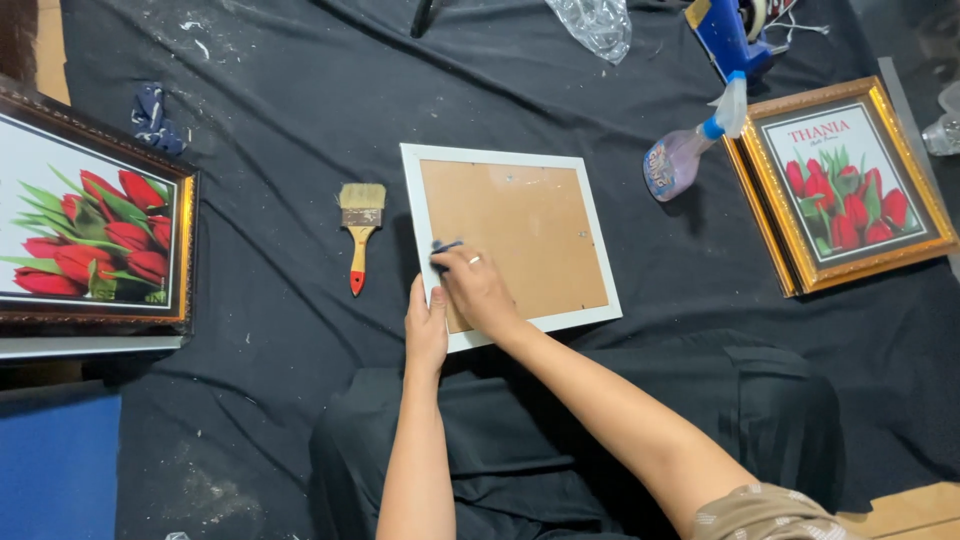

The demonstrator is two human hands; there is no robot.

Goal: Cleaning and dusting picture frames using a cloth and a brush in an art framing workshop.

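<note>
While the left hand (427,330) grips the lower-left edge of the white-rimmed rectangular picture frame (510,243) lying face down on black cloth (280,130), the right hand (478,290) pinches a small dark tool (444,246) against its brown backing.

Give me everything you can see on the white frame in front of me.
The white frame lies flat, face down, on the black cloth. It is rectangular and slightly skewed, with a thin white border around a brown backing board. The left hand steadies its near-left corner. The right hand, wearing a ring, presses a small dark blue thing, its kind unclear, against the left edge.
</note>
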